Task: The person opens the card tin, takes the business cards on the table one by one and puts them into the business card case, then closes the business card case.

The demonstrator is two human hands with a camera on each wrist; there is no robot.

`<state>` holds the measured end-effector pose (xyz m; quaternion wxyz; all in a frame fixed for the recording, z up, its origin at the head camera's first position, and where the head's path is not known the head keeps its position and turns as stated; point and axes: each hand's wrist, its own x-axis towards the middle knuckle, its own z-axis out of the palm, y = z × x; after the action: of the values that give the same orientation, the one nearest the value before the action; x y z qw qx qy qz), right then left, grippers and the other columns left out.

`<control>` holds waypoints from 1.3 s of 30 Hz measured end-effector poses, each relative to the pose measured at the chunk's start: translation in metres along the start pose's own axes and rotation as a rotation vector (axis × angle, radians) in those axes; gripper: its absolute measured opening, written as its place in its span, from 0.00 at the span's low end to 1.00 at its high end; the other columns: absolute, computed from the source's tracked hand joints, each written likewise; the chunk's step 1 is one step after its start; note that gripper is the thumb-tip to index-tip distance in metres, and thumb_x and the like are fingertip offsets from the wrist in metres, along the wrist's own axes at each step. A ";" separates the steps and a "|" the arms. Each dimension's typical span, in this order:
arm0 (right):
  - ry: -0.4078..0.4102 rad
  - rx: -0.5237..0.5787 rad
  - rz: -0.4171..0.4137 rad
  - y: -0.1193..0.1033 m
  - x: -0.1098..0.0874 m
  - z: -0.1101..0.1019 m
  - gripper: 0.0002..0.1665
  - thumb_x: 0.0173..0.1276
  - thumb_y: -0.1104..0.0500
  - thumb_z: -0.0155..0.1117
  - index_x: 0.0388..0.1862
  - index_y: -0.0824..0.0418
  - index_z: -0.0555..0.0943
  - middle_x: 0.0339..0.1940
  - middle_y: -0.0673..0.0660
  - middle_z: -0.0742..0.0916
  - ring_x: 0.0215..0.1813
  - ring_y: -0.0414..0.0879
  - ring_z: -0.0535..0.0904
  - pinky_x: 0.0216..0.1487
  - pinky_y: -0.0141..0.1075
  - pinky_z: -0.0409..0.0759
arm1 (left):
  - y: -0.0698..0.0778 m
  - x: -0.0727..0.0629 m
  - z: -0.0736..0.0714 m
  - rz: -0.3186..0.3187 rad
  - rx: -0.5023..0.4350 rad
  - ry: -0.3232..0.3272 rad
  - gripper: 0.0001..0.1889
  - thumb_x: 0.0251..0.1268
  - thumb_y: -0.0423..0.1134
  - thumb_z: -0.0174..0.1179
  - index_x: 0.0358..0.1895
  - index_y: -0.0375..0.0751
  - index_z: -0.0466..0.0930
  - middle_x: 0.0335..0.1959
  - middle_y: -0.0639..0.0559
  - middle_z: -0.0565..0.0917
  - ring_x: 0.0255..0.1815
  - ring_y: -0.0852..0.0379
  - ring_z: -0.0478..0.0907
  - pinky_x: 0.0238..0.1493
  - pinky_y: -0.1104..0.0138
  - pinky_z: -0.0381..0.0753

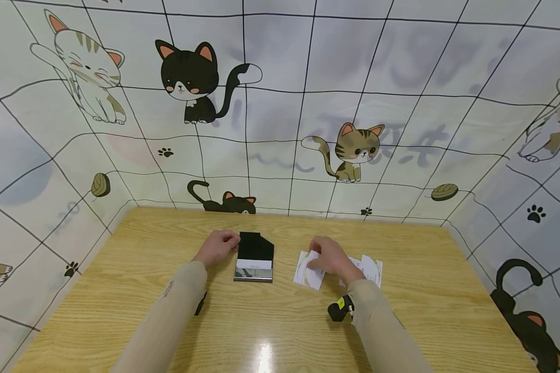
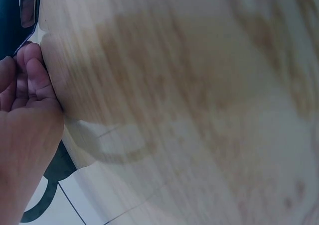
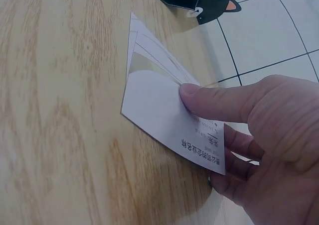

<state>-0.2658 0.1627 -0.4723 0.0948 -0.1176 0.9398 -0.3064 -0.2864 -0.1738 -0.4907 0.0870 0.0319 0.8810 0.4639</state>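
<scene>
A business card case (image 1: 253,271) lies with its black lid (image 1: 252,246) folded back on the table; a white card shows inside above its shiny metal front. My left hand (image 1: 218,246) is at the lid's left edge, thumb and curled fingers (image 2: 37,78) pinching the edge. Several white business cards (image 3: 159,105) with printed text are pinched between the thumb and fingers of my right hand (image 3: 269,130). In the head view these held cards (image 1: 309,273) fan out slightly, low over or on the table.
More business cards (image 1: 372,269) lie spread just right of my right hand. All this rests on a light wooden table (image 1: 261,321). A cat-patterned cloth (image 1: 280,114) rises behind the table and along both sides. A wrist camera (image 1: 339,309) sits under my right sleeve.
</scene>
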 end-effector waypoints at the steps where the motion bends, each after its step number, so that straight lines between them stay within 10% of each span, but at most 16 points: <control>1: 0.002 -0.002 -0.001 0.001 0.000 0.000 0.17 0.60 0.65 0.79 0.43 0.62 0.81 0.42 0.57 0.83 0.44 0.50 0.76 0.49 0.48 0.77 | 0.000 0.000 0.000 0.000 -0.001 0.000 0.12 0.81 0.36 0.54 0.40 0.38 0.86 0.31 0.50 0.84 0.39 0.54 0.77 0.52 0.58 0.73; 39: 0.208 0.355 0.092 -0.022 0.002 -0.012 0.05 0.71 0.63 0.65 0.43 0.64 0.83 0.38 0.58 0.86 0.38 0.47 0.78 0.40 0.36 0.74 | -0.004 0.004 0.000 -0.009 -0.019 -0.005 0.12 0.81 0.37 0.54 0.41 0.39 0.86 0.31 0.51 0.84 0.39 0.55 0.78 0.52 0.59 0.74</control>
<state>-0.2667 0.1515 -0.4496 0.0302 -0.0239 0.8802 -0.4730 -0.2899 -0.1757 -0.4943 0.0915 0.0283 0.8766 0.4716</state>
